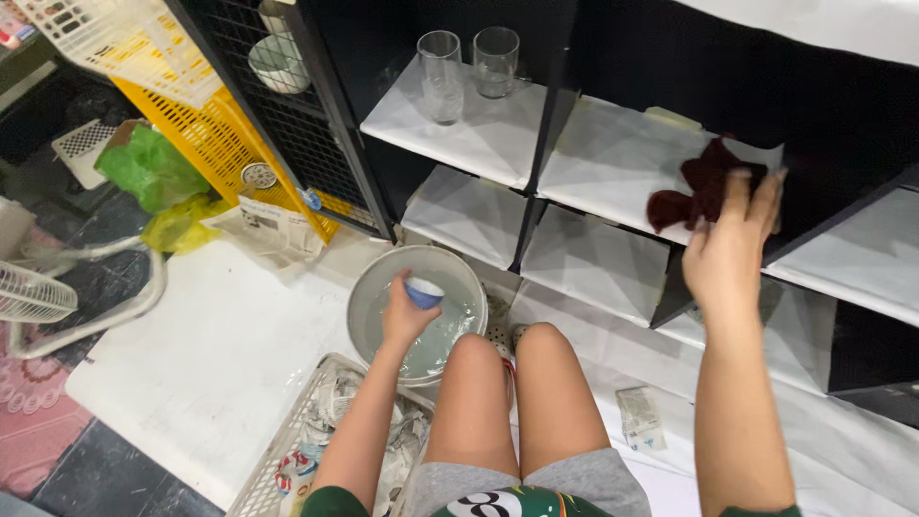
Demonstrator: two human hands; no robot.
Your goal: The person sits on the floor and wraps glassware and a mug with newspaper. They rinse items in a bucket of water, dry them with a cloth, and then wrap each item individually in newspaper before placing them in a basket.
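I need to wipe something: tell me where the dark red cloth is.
In the head view, the dark red cloth lies on the white-lined shelf at upper right, under the right hand's fingertips, right of the two drinking glasses.

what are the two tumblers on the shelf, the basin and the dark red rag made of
The two tumblers look like clear glass: the shelf shows through them. The basin seems plastic, grey and matte, though metal cannot be ruled out. The dark red rag under the right hand looks like soft cloth, crumpled into folds.

Left hand (404, 316) on bowl (424, 291)
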